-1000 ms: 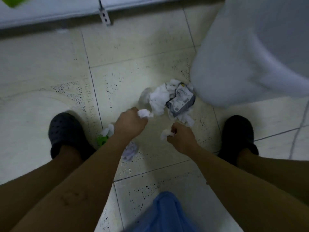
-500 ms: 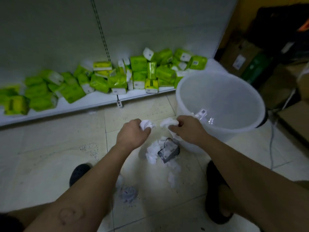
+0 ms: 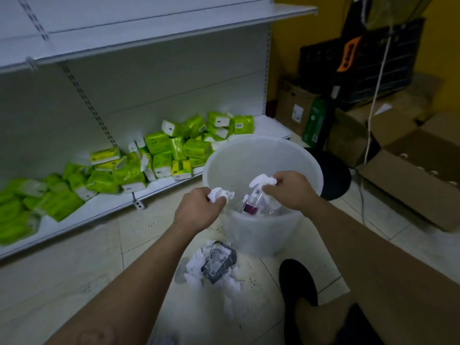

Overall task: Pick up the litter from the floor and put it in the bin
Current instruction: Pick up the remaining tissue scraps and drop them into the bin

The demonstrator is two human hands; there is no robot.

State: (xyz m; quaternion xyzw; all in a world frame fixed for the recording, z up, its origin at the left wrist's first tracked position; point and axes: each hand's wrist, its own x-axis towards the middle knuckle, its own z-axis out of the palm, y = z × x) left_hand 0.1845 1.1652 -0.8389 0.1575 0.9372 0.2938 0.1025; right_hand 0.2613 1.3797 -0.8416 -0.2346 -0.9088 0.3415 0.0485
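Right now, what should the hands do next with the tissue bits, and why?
Probably let go. Each hand, left and right, pinches a crumpled tissue over the white bin, so they'd likely drop inside. More litter waits on the floor.

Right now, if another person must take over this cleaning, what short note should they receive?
Left hand: shut on a white tissue wad, at the bin rim.
Right hand: shut on another tissue wad, over the bin opening.
Done: a bottle and some litter lie in the bin.
Left: drop both wads, then collect the floor pile of tissue and a crumpled wrapper beside the bin.
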